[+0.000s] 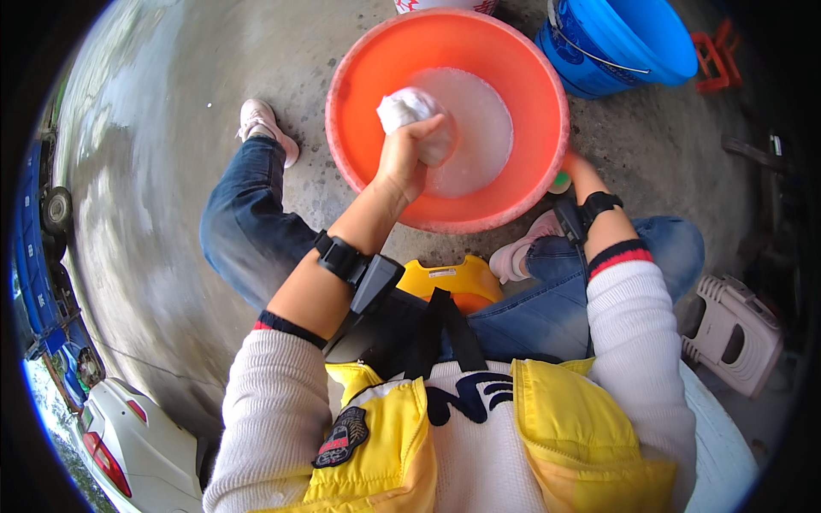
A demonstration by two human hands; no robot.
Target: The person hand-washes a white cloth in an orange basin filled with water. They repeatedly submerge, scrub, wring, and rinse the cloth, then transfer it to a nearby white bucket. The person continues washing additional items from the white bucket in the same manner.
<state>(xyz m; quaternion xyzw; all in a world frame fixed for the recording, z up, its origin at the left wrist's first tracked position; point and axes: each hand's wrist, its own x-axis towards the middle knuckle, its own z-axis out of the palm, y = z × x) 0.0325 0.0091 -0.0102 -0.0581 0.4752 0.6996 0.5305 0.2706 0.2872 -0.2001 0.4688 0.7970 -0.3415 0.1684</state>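
Observation:
My left hand (405,154) is closed around a wet white cloth (405,110), held over a large orange-red plastic basin (365,70). Cloudy whitish water (478,138) lies in the bottom of the basin. Just outside the basin's right rim is my right hand (579,168), blurred and partly hidden. Beside its fingers is a small round object with a green centre (560,181); whether the hand holds it is unclear. Both forearms wear black strapped devices.
A blue bucket (593,51) with a wire handle stands beyond the basin, near a red plastic object (710,64). A yellow plastic stool (478,279) is between my legs. At right lies a pale plastic stool (731,333). A white car (138,449) and blue truck (32,256) stand left.

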